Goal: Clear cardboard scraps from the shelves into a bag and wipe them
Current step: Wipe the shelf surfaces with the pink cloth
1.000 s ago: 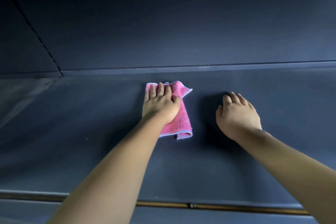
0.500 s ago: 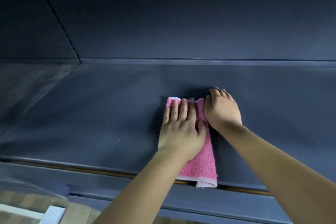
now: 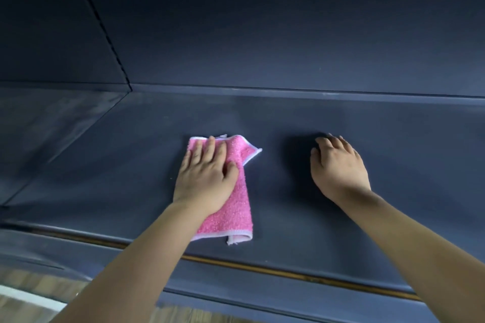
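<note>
A folded pink cloth point(image 3: 236, 215) with a pale hem lies on the dark grey shelf point(image 3: 341, 238), near its middle. My left hand point(image 3: 207, 178) presses flat on the cloth, fingers straight and pointing toward the back wall. My right hand point(image 3: 338, 168) rests on the bare shelf to the right of the cloth, apart from it, fingers bent down onto the surface and holding nothing. No cardboard scraps or bag show in this view.
The shelf's back wall point(image 3: 288, 34) rises close behind the hands, and a side panel point(image 3: 47, 34) closes the left end. A brownish strip point(image 3: 288, 274) runs along the shelf's front edge. Wooden floor point(image 3: 39, 288) shows below at the lower left.
My right hand has come off the cloth's edge and moved right onto the bare shelf. My left hand has pushed the cloth left and back from the front edge.
</note>
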Motion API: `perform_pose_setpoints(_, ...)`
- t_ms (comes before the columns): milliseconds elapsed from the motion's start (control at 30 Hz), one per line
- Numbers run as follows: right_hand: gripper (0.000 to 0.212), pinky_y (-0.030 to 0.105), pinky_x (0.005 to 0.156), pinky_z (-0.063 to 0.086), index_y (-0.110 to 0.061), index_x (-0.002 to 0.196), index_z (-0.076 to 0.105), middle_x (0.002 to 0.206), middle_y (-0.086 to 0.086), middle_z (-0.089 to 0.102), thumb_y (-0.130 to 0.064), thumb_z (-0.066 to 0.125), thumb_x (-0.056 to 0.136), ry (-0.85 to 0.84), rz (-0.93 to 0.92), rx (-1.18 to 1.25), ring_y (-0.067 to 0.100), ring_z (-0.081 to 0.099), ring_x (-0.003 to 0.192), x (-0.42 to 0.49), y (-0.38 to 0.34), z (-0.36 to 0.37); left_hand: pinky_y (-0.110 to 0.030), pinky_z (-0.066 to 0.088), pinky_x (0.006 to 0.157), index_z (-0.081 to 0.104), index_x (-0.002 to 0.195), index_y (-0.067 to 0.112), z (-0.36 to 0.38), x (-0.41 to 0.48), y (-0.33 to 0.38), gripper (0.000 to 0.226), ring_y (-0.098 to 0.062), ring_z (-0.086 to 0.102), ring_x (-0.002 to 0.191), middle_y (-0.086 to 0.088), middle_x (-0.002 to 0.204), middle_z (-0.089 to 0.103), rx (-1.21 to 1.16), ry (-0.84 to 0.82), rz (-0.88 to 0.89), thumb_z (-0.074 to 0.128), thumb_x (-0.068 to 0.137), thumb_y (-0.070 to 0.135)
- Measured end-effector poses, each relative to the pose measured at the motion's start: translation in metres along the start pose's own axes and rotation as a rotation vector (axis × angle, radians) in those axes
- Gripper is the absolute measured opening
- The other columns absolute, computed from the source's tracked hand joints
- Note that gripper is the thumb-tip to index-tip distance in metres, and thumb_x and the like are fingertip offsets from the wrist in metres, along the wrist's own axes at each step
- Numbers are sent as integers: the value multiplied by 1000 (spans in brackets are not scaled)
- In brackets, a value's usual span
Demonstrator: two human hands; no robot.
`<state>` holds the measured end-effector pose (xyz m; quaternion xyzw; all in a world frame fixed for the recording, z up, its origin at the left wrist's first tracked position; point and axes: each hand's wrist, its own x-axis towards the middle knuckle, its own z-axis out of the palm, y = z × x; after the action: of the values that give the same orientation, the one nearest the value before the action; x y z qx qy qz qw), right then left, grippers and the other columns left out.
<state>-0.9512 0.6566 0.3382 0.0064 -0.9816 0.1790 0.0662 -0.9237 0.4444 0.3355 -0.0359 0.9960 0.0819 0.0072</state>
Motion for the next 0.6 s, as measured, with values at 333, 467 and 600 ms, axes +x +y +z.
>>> perform_pose_setpoints(333,44,28,111,17,-8,138,38,150,9,32,-18,38,95,-52,-211,168,24,24,139,5,-87,17,-29,-14,114,-5,149,27,2,1,-24,57,-14,-15,145,4,158,-12,-11,45,39,13,97,41)
perform_pose_setpoints(467,44,28,114,8,-9,140,32,155,9,18,-20,32,97,-48,-263,132,23,11,144,6,-111,36,-27,-14,114,-4,149,26,-7,-5,-64,57,-12,-13,145,3,159,-10,16,58,-47,15,98,39)
perform_pose_setpoints(600,46,29,116,5,-10,142,28,156,9,14,-26,28,99,-62,-237,69,23,8,145,3,-109,45,-28,-13,115,-2,150,25,-10,-6,-74,56,-14,-12,146,3,159,-8,31,52,-83,17,98,37)
